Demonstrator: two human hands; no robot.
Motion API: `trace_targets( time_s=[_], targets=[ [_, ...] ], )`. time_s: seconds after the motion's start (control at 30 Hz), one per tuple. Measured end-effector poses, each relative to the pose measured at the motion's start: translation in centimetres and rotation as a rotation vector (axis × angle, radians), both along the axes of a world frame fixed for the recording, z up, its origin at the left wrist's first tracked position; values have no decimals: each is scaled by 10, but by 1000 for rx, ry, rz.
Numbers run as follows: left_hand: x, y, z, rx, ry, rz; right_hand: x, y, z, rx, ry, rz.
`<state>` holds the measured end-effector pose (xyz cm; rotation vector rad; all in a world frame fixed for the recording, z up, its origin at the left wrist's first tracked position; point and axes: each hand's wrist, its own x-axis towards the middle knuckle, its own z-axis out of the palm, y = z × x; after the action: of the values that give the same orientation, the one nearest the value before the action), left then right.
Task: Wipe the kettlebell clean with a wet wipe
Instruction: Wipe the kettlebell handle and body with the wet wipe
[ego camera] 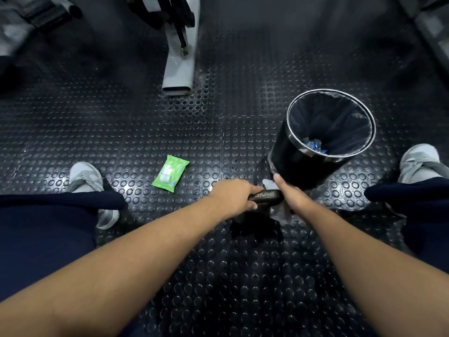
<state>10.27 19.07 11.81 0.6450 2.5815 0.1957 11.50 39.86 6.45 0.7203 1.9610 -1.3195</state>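
Observation:
A black kettlebell (266, 196) stands on the studded rubber floor between my legs, its handle on top. My left hand (234, 194) is closed around the left end of the handle. My right hand (291, 194) presses a white wet wipe (279, 211) against the right side of the handle; bits of the wipe show above and below the hand. The kettlebell's body is mostly hidden under my hands. A green pack of wet wipes (170, 173) lies flat on the floor to the left of my left hand.
A black bin (303, 164) with a dark liner and some blue scraps inside stands just behind my right hand. A grey machine leg (178, 69) rests on the floor further back. My grey shoes (85, 177) sit at both sides.

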Motion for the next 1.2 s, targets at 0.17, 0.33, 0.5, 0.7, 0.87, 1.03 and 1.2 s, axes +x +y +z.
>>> trace_targets(
  time_s=[0.17, 0.33, 0.5, 0.7, 0.87, 1.03, 1.2],
  targets=[
    [-1, 0, 2, -8, 3, -18, 2, -9, 27, 178, 248, 84],
    [0, 0, 0, -5, -4, -13, -5, -17, 24, 98, 145, 126],
    [1, 0, 2, -6, 4, -5, -10, -4, -5, -120, -73, -27],
    [0, 1, 3, -13, 5, -7, 2, 9, -30, -115, -113, -76],
    [0, 0, 3, -17, -16, 6, -3, -9, 22, 100, 87, 33],
    [-1, 1, 3, -20, -30, 8, -11, -26, 38, 198, 237, 196],
    [2, 0, 3, -6, -30, 16, -11, -24, 27, 116, 136, 177]
  ],
)
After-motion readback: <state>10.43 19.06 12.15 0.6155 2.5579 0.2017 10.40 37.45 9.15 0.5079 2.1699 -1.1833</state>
